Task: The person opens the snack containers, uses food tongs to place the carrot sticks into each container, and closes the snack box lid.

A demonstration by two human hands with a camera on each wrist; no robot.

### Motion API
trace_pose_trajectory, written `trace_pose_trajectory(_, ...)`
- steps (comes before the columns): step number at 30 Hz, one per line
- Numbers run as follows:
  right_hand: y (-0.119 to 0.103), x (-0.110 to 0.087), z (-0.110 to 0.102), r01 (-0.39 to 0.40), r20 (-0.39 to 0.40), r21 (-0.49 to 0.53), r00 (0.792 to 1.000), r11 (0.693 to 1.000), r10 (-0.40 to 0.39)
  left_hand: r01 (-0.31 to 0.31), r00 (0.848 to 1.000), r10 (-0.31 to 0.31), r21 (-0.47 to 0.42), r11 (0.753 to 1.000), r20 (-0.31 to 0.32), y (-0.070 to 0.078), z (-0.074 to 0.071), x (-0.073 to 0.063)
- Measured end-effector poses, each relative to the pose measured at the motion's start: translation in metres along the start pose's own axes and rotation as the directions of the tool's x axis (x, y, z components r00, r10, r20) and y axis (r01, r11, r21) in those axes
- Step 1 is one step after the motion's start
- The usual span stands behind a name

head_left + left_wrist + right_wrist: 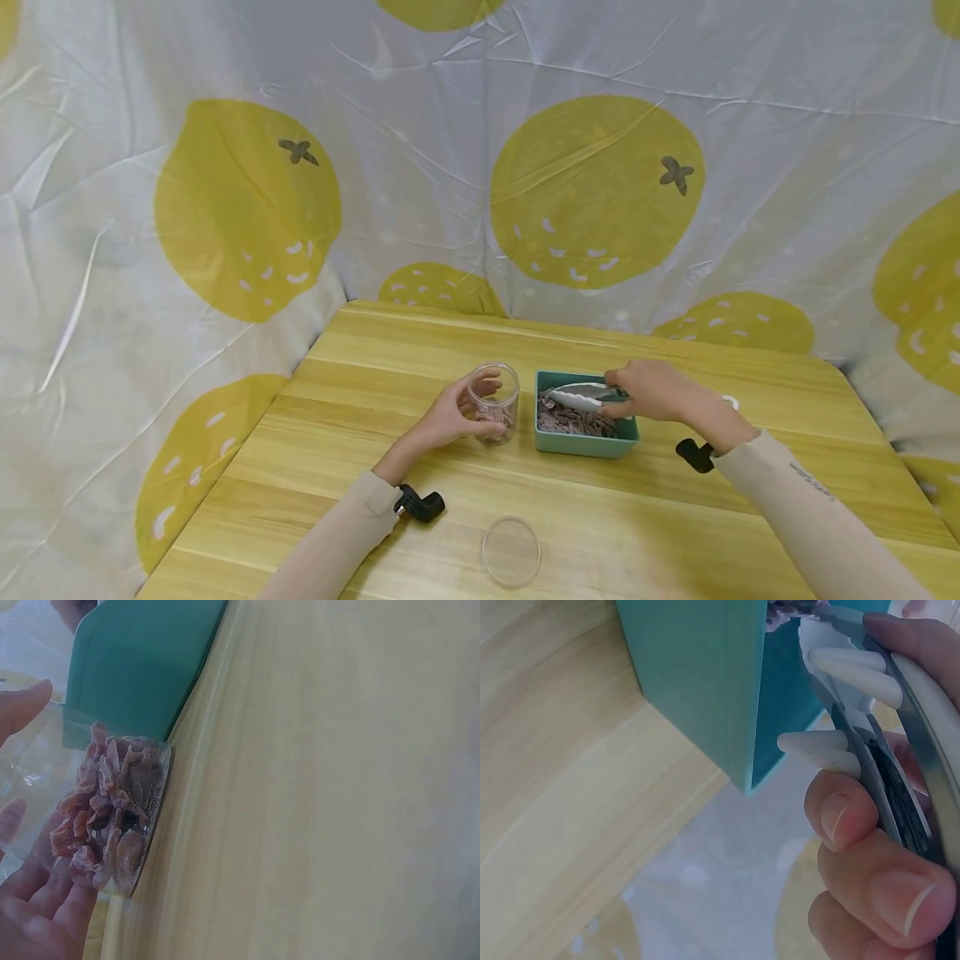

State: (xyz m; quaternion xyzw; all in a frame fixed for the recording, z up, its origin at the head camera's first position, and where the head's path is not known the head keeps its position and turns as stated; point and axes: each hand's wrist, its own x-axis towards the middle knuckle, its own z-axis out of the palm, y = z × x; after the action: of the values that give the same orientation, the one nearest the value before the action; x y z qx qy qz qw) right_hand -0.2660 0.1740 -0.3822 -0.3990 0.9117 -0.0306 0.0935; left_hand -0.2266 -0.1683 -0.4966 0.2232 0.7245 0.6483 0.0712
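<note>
At the left, one left hand (446, 417) is being kept curled about one clear jar (497, 407), the thumb being placed across the near side and the fingers being wrapped behind. The jar is thus being held in the opening between thumb and fingers, to the right of the palm, and brownish-pink pieces (109, 814) are being contained in its lower part, too many and too overlapped to be counted.

Nearer the camera, one clear disc (511, 552) is being supported by the table (390, 354), well apart from both hands. Just right of the jar, without contact in the head view, one teal box (576, 445) is being seen, partly filled with shredded pieces (572, 423).

Over and inside that box, one pair of tongs (576, 398) is being gripped by one right hand (656, 390), the working end being pointed leftward, away from the palm. Whether any piece is being nipped by the tips cannot be told.

By the left wrist camera, the jar's pieces are being shown singly, heaped toward the base, where only a blur is being given by the head view. By the right wrist camera, four pale prongs on the tongs are being revealed, the thumb being pressed on one arm and curled fingers on the other; the disc is being shown by the head view alone.
</note>
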Motion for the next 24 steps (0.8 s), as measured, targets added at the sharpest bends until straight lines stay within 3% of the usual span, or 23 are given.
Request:
trace_pose_trajectory(10, 0.006, -0.013, -0.006, 0.008, 0.005, 0.161, 1.0, 0.987, -0.009, -0.007, 1.0, 0.007, 0.001, 1.0, 0.003, -0.001, -0.001, 0.001)
trace_pose_trajectory(24, 0.013, -0.019, -0.01, 0.003, -0.007, 0.231, 1.0, 0.973, -0.001, 0.009, 1.0, -0.009, 0.003, 1.0, -0.003, -0.003, 0.001, 0.002)
